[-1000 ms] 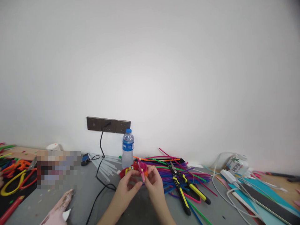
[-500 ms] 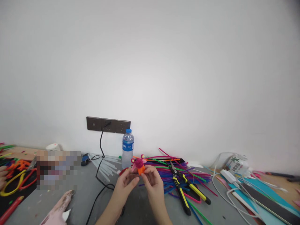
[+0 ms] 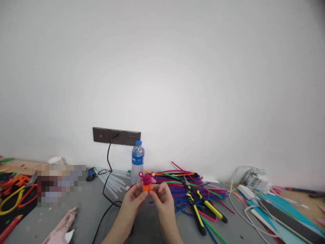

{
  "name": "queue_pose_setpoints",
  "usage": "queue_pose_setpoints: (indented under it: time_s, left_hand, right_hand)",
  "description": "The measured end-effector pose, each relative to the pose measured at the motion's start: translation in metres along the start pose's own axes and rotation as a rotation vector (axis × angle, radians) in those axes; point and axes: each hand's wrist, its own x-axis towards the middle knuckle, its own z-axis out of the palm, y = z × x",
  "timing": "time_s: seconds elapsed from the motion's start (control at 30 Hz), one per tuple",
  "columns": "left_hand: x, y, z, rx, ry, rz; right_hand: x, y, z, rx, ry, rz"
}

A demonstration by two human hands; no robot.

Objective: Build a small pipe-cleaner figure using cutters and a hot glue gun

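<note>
A small pipe-cleaner figure (image 3: 147,181), magenta on top with two round knobs and orange below, is pinched between both hands. My left hand (image 3: 134,198) grips its lower left side, thumb at the front. My right hand (image 3: 161,198) closes on the orange part from the right with its thumb and fingertips. The figure stands upright above the grey table (image 3: 144,223). Directly behind it is a water bottle (image 3: 137,162) with a blue cap. To the right lie wire-stripper-like pliers (image 3: 195,203) with yellow and black handles, on a heap of coloured pipe cleaners (image 3: 172,189).
Glue sticks (image 3: 113,184) and a black cable (image 3: 104,193) lie to the left, the cable running up to a wall socket (image 3: 116,136). Scissors (image 3: 15,201) are at far left. White cables (image 3: 250,217), a dark phone-like slab (image 3: 286,222) and blue sheets lie at right.
Both hands have shifted slightly left with the figure. It has turned, so its magenta top and orange body now stand straighter and show more fully.
</note>
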Motion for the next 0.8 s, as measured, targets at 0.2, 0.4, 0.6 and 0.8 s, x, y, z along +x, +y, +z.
queue_pose_setpoints:
  time_s: [0.2,0.4,0.6,0.8]
  left_hand:
    - [-0.001,0.002,0.001,-0.028,0.061,-0.035]
    - [-0.002,0.003,0.002,-0.011,0.019,-0.071]
    - [-0.005,0.005,0.007,-0.027,0.060,-0.048]
    - [-0.008,0.010,0.009,-0.039,-0.015,-0.132]
  right_hand:
    - [0.005,0.001,-0.009,-0.017,0.124,0.092]
    - [0.010,-0.001,-0.013,-0.045,0.074,0.184]
    - [0.008,-0.004,-0.012,-0.108,0.066,0.173]
    - [0.007,-0.006,-0.011,-0.139,0.052,0.163]
